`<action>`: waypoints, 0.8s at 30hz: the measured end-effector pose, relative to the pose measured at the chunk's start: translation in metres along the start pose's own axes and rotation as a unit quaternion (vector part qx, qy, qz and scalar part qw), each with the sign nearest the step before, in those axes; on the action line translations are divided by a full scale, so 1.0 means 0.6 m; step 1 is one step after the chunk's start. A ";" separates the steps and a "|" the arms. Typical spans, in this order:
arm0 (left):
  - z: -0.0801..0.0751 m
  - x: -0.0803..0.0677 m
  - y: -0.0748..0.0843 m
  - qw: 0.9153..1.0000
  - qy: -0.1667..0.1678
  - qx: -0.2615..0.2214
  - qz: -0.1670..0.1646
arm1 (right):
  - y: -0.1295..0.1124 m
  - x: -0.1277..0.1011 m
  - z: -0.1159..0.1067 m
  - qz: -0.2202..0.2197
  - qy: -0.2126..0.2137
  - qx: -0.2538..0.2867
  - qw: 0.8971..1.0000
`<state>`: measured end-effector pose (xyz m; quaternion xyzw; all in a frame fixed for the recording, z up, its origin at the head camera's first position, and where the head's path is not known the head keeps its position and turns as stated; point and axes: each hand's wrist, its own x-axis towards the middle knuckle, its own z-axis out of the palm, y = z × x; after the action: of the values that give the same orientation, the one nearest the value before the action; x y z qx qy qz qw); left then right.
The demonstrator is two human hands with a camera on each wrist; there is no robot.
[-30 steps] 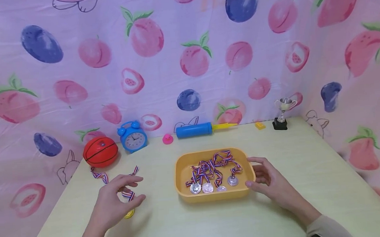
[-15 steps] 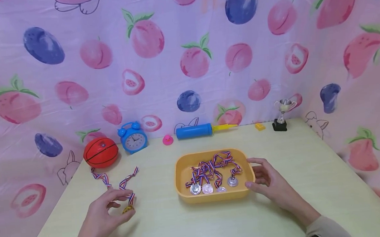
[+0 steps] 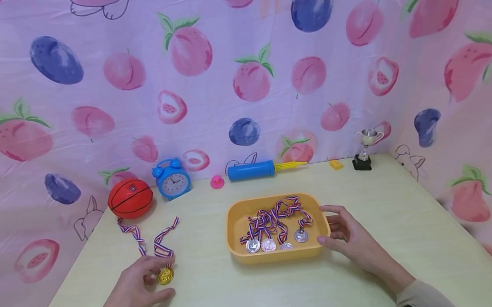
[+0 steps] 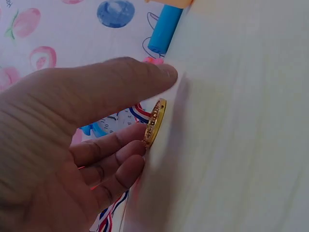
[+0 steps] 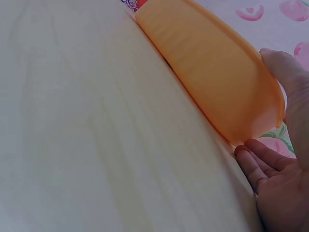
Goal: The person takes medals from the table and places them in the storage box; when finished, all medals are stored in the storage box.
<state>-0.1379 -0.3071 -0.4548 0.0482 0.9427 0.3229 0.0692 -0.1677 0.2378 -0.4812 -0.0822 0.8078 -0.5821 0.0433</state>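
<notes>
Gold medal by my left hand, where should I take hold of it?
Pinch the gold medal by its rim from the near side, where the left hand already touches it; in the wrist view the disc looks tipped on edge, exposing both faces.
</notes>
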 end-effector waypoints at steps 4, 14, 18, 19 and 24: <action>0.002 0.002 -0.003 1.000 -0.013 0.001 -0.014 | 0.002 -0.001 0.000 -0.001 0.002 -0.003 1.000; 0.002 0.002 -0.008 1.000 -0.020 -0.011 0.006 | 0.005 -0.001 0.001 -0.012 0.003 -0.003 1.000; 0.003 0.001 -0.008 1.000 -0.016 -0.021 0.008 | 0.003 0.000 0.001 -0.012 0.003 -0.004 1.000; 0.004 0.002 -0.008 1.000 -0.015 -0.022 0.007 | 0.003 0.000 0.001 -0.011 0.003 -0.004 1.000; 0.008 0.004 -0.005 1.000 -0.005 -0.013 -0.017 | 0.003 0.000 0.002 -0.008 0.005 -0.007 1.000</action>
<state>-0.1399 -0.3065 -0.4608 0.0333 0.9385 0.3342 0.0802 -0.1675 0.2371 -0.4831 -0.0861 0.8115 -0.5770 0.0341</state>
